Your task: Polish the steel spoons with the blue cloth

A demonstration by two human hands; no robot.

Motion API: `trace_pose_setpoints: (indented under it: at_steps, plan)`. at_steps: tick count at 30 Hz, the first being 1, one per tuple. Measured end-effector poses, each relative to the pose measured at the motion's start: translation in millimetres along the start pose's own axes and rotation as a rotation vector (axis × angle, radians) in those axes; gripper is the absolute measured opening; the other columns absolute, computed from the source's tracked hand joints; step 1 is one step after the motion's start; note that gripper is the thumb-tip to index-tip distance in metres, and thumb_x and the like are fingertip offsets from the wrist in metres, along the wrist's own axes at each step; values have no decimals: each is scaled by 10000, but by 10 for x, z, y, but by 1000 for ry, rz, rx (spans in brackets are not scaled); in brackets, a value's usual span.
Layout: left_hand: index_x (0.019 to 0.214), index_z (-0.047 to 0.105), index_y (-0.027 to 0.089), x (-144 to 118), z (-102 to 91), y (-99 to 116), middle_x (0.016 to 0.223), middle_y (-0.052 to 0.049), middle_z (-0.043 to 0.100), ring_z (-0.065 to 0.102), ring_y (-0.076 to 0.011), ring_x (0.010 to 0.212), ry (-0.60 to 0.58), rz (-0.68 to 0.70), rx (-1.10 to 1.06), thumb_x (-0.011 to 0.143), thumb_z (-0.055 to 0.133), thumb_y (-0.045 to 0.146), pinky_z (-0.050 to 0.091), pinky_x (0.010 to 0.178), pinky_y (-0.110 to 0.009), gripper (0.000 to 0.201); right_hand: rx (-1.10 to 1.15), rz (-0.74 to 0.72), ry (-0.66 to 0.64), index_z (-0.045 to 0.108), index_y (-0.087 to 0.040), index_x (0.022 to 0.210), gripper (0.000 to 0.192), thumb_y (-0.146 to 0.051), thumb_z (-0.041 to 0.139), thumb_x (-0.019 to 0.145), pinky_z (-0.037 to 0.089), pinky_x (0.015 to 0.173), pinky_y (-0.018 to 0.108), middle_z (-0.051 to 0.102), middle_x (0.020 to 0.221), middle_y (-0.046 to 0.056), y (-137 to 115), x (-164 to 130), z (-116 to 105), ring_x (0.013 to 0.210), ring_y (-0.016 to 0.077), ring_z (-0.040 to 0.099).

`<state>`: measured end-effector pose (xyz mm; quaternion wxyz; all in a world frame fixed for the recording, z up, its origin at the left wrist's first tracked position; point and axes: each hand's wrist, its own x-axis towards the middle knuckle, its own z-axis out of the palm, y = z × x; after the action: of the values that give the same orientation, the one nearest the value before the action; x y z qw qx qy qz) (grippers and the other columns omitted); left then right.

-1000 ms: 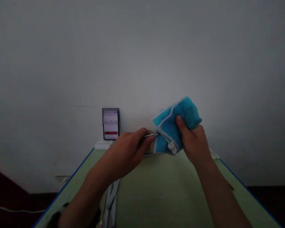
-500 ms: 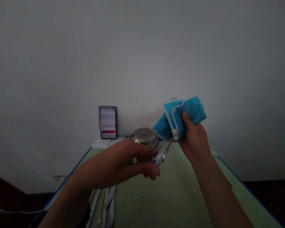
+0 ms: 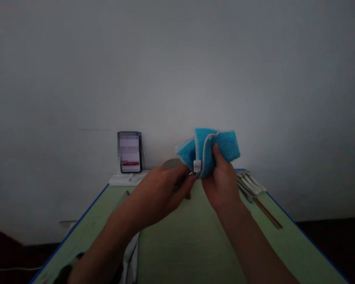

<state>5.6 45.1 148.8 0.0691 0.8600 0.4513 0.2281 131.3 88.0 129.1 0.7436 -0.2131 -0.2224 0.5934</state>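
Observation:
My right hand (image 3: 223, 181) is closed round a folded blue cloth (image 3: 205, 152) with pale edging and a white tag. The cloth is held up above the table. My left hand (image 3: 171, 187) is pinched at the cloth's lower left corner. Between its fingers is a slim piece of cutlery (image 3: 191, 173), of which only a small shiny bit shows. The rest is hidden by the fingers and the cloth, so its exact kind cannot be made out.
A phone (image 3: 130, 152) stands on a white base (image 3: 116, 180) by the wall. Behind my left hand is a round metal container (image 3: 171, 162). Several pieces of cutlery and brown chopsticks (image 3: 268, 213) lie at the right; more cutlery (image 3: 130, 256) lies at the left on the green table (image 3: 189, 244).
Both hands have come closer together; the cloth has shifted left and slightly down. The cutlery's handle, visible earlier, is now mostly covered. Utensils on the right have come into sight.

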Motion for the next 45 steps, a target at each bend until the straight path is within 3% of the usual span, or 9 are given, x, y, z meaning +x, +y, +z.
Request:
trace_pose_setpoints:
  at_steps: [5,11,18,23,28,33,36,40,45]
  plan:
    - [730,547,174,-87,-148,-28,615,41,620,561,-73,555,-158,35,-105,891,357,333,387,559,-174,296,-5,-84,-6,617,-168,940,248,-278,619,718,527,707,267,683,905,0,-62,132,-80,757,119,640]
    - [754,582,181,-148,-315,-164,637,51,617,553,-64,558,-150,45,-163,879,396,334,385,534,-164,271,-26,-215,-31,631,-185,916,185,-228,579,744,517,758,268,692,810,-19,-129,143,-90,791,112,640]
    - [697,574,167,-74,-154,-94,588,40,623,564,-72,533,-47,19,-63,875,394,347,385,532,-163,311,35,52,-4,630,-172,780,104,-154,535,743,528,685,234,673,702,-34,63,-10,-19,652,93,631]
    - [681,559,171,1,11,-43,593,22,633,578,-89,545,-21,30,13,884,366,350,390,539,-172,332,24,93,-27,619,-180,754,113,-257,537,769,523,647,230,656,679,-38,117,-47,-23,584,85,604]
    - [668,566,158,-17,-46,-47,579,20,623,553,-74,508,-51,57,-67,880,374,320,363,501,-163,329,62,90,9,623,-192,753,125,-255,520,786,520,657,236,669,710,-41,82,19,-50,608,89,613]
    - [678,584,156,-65,-131,-47,581,28,615,545,-57,503,-250,68,-208,876,385,315,373,507,-150,322,19,-42,10,637,-197,826,147,-283,526,783,504,714,240,682,798,-34,-7,145,-140,713,90,621]
    - [739,606,160,-100,-181,-162,643,12,633,582,-77,576,-339,-5,-270,884,357,341,415,545,-161,340,-296,-265,-98,649,-209,883,173,-289,576,749,480,725,238,683,821,-38,-82,179,-206,742,101,610]
    - [780,587,160,-133,-269,-357,665,-1,625,572,-99,586,-79,-151,-171,893,291,392,435,553,-197,392,-932,-482,-393,679,-192,847,168,-280,609,722,438,664,223,678,737,-25,-180,155,-268,682,118,582]
    - [875,569,159,-114,-320,-327,713,-6,611,546,-99,580,291,-119,-46,848,415,386,442,539,-199,275,-1131,-447,-677,659,-217,912,191,-234,585,737,401,602,210,668,767,-28,-210,76,-259,648,112,554]
